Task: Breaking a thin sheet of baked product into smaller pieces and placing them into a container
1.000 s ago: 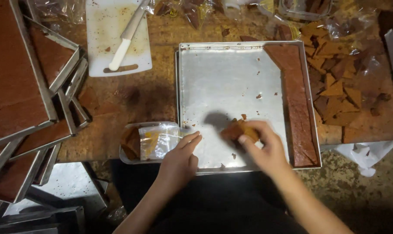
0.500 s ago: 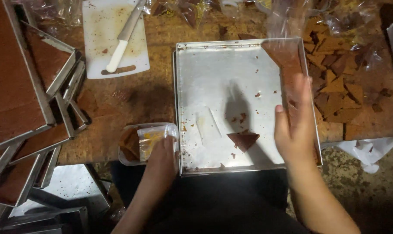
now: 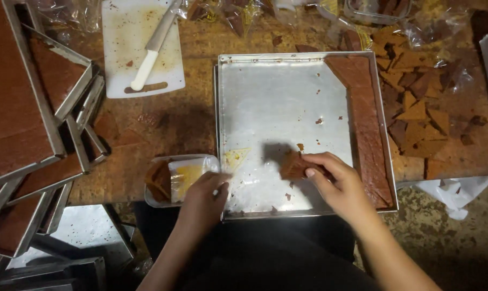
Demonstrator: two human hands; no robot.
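My right hand (image 3: pixel 338 186) grips a brown triangular piece (image 3: pixel 292 166) just above the floor of a square metal tray (image 3: pixel 265 97). A long brown slab strip (image 3: pixel 369 134) lies along the tray's right side. My left hand (image 3: pixel 203 196) is at the tray's left rim, fingers curled, with its fingertips touching a clear triangular wrapper (image 3: pixel 236 158) that lies on the tray. Whether it pinches the wrapper is unclear. Just left of that hand stands a small clear tub (image 3: pixel 163 180) holding wrapped brown pieces.
A pile of cut brown triangles (image 3: pixel 416 108) lies right of the tray. A white cutting board (image 3: pixel 123 32) with a white-handled knife (image 3: pixel 155 43) sits at the back. Stacked metal trays of brown slab (image 3: pixel 34 118) fill the left. Plastic bags lie along the far edge.
My right hand came back from the slab strip and took hold of the triangular piece on the tray. My left hand moved from the tub to the wrapper at the tray's rim.
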